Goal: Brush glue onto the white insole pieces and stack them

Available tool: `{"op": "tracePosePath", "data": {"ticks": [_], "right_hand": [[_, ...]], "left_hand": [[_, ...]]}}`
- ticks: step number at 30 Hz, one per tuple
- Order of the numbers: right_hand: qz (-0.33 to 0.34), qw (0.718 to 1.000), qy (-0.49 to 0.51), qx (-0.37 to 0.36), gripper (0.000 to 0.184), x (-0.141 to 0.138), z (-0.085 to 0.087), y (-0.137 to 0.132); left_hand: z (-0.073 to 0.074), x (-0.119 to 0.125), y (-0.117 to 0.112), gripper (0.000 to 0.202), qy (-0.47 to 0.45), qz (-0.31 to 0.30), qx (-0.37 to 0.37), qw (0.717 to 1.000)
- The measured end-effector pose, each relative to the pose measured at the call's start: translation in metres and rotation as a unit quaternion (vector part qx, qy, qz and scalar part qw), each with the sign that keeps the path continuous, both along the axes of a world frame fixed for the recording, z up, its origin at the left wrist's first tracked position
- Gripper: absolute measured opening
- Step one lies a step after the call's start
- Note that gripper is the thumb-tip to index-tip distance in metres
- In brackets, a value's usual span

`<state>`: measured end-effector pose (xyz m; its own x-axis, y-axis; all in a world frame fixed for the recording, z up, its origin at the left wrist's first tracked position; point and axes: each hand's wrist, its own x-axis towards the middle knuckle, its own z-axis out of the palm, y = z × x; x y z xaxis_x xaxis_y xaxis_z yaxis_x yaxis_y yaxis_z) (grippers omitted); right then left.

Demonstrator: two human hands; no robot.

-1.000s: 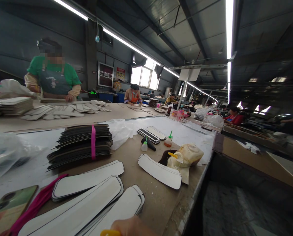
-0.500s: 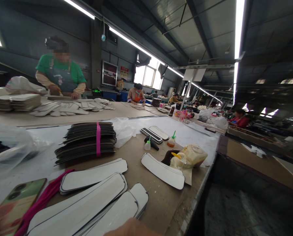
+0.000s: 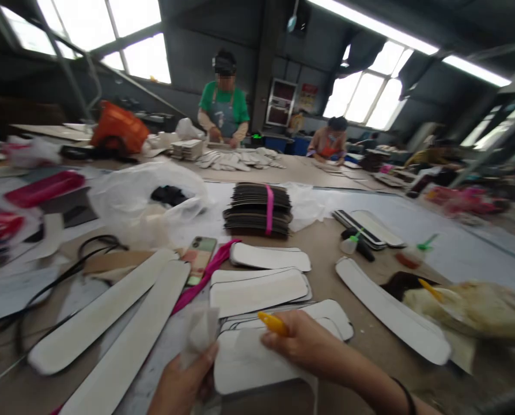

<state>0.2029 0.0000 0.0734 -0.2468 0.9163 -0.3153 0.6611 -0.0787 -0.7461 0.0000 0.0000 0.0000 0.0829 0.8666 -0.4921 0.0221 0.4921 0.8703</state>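
Note:
My left hand, at the bottom centre, has its fingers closed on a crumpled, thin white sheet that stands up from the grip. My right hand wraps round a yellow-handled tool, whose handle end points up and left; its other end is hidden under the hand. Beneath the right hand lies a white rounded panel, with the left thumb at its left edge. Just behind are stacks of similar white panels with dark outlines. Two long white strips lie to the left.
A dark stack of pieces bound with a pink band stands behind. A phone and a magenta cloth strip lie left of centre. To the right are a curved white panel, small bottles and a yellowish bag. Co-workers stand beyond.
The view has swung left, bringing in the long strips and plastic bags. Both hands now show, holding the thin sheet and the yellow-handled tool; before, just part of one hand showed at the bottom edge.

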Motion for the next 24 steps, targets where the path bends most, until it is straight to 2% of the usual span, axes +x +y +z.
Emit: {"op": "tracePosePath", "data": {"ticks": [2,5,9,13,24], "right_hand": [[0.02,0.999,0.013,-0.033,0.022,-0.001,-0.01,0.011],[0.052,0.995,0.011,-0.084,0.025,-0.008,-0.018,0.019],[0.08,0.987,-0.056,-0.13,0.023,-0.019,-0.013,0.024],[0.09,0.975,-0.11,-0.168,0.021,-0.023,-0.01,0.033],[0.105,0.973,-0.14,-0.148,0.023,-0.027,-0.015,0.038]], "left_hand": [[-0.002,-0.007,-0.002,0.043,-0.038,0.023,-0.022,0.999],[0.001,-0.005,-0.001,0.04,-0.086,0.03,-0.004,0.996],[0.006,-0.003,0.0,0.038,-0.098,0.02,-0.016,0.995],[0.004,-0.006,0.001,0.038,-0.099,0.011,-0.023,0.995],[0.002,-0.005,0.001,0.038,-0.091,0.014,-0.031,0.995]]}}
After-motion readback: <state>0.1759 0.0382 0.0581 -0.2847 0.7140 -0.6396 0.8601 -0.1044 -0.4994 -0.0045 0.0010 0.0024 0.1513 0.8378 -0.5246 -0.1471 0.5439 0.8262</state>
